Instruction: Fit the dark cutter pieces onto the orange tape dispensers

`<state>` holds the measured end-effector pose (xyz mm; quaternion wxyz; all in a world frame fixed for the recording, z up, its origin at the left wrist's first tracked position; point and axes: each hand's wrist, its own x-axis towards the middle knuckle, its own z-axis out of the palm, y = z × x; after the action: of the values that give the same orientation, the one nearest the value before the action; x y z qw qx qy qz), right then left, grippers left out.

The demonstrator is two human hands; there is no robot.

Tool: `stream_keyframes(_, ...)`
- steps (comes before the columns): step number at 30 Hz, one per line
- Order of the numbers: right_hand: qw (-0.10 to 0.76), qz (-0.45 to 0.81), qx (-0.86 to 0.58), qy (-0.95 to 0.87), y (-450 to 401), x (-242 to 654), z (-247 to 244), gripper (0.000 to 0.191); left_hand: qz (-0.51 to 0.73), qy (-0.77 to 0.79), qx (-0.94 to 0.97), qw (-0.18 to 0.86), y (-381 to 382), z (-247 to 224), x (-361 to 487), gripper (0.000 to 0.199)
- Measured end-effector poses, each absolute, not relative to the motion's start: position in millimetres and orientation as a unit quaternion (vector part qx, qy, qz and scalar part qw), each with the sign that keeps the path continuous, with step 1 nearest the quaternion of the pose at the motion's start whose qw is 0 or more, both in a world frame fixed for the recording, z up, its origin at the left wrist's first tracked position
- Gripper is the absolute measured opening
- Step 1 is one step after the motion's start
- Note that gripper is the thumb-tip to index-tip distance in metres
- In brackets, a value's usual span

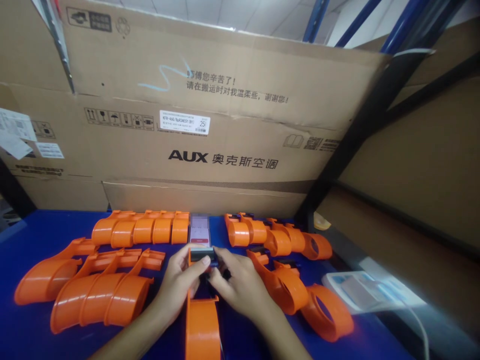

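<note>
Between both hands at the front middle is an orange plastic part with a wide curved band, its band hanging toward me. A dark rectangular piece with a pale top edge sits at the far end of this part. My left hand is closed around that end, its thumb lying across the dark piece. From the right, my right hand pinches at the dark piece's right end, where small dark details are partly hidden by the fingers. A phone with a lit screen lies just beyond the hands.
Similar orange parts lie in rows on the blue tabletop at left. Several orange parts with dark pieces lie at right. A white device with a cable stands far right. A large cardboard box walls the back.
</note>
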<state>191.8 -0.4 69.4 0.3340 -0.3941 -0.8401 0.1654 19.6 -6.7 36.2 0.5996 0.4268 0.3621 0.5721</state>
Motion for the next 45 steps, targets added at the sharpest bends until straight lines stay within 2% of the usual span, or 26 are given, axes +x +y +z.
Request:
stream_keyframes(10,0.325,0.154,-0.392,-0.847,3.0,193.7,66.6,0.020,0.571,0.360,0.413,0.612,-4.1,36.6,20.1,0.037)
stream_keyframes(13,0.341,0.147,-0.390,-0.843,5.0,193.7,63.1,0.034,0.583,0.370,0.379,0.616,-5.4,39.6,20.6,0.037)
stream_keyframes(16,0.319,0.117,-0.383,-0.859,7.5,195.2,60.2,0.050,0.594,0.373,0.352,0.620,-7.2,43.9,20.1,0.036)
stream_keyframes(19,0.293,0.099,-0.371,-0.876,8.0,196.3,58.2,0.061,0.597,0.369,0.348,0.622,-8.8,46.4,19.0,0.032)
stream_keyframes(23,0.318,0.073,-0.377,-0.867,4.7,192.6,52.7,0.069,0.598,0.383,0.357,0.606,-9.2,44.7,18.5,0.033)
stream_keyframes(31,0.399,-0.007,-0.356,-0.845,6.2,180.8,37.2,0.058,0.622,0.376,0.312,0.612,-5.1,43.4,21.5,0.030)
stream_keyframes(40,0.364,-0.047,-0.351,-0.862,6.0,185.5,41.8,0.053,0.607,0.369,0.319,0.628,-8.6,43.0,21.5,0.029)
stream_keyframes(45,0.358,-0.028,-0.355,-0.863,5.2,187.3,47.7,0.048,0.600,0.378,0.325,0.625,-7.0,41.0,19.6,0.031)
